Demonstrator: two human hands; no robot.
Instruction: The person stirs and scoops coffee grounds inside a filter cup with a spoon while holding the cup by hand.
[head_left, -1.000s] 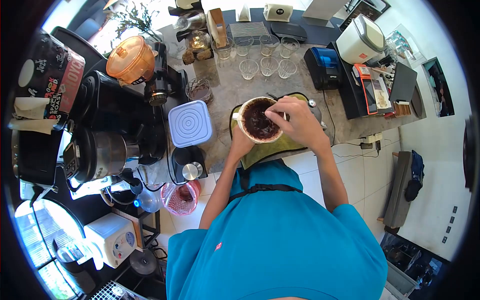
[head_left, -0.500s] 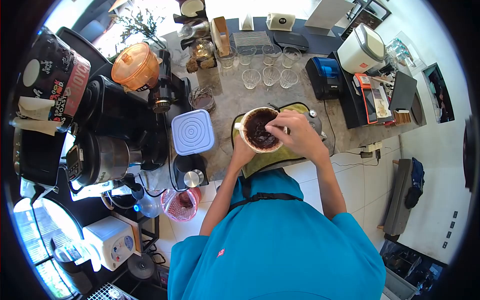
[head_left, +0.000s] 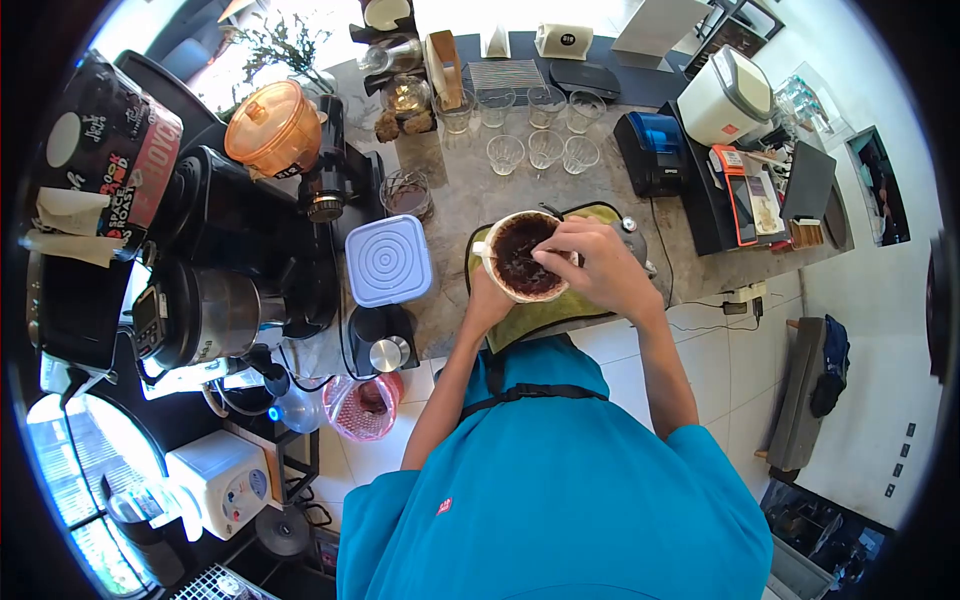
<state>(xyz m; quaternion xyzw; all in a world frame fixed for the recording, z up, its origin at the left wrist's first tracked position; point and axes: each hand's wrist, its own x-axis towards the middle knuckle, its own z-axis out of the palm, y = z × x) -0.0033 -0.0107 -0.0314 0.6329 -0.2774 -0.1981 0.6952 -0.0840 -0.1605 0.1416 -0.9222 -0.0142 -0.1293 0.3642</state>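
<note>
Fingers of my right hand are pinching narrowly together over the mouth of the white cup, with their tips pointing down at the dark, wet-looking contents; whether they are gripping something thin, I cannot tell. From the head view, my left hand is holding the cup at its lower left side, below the handle, its fingertips hiding behind the wall. The cup is sitting over the green cloth at the near edge of the grey counter, between the blue-lidded box and the metal pot.

I am judging the cup to be stiff, fairly weighty and breakable if knocked, with a smooth wall perhaps turning slippery when wet. Its handle and lower wall are offering the surest hold, while its rim is looking smeared.
</note>
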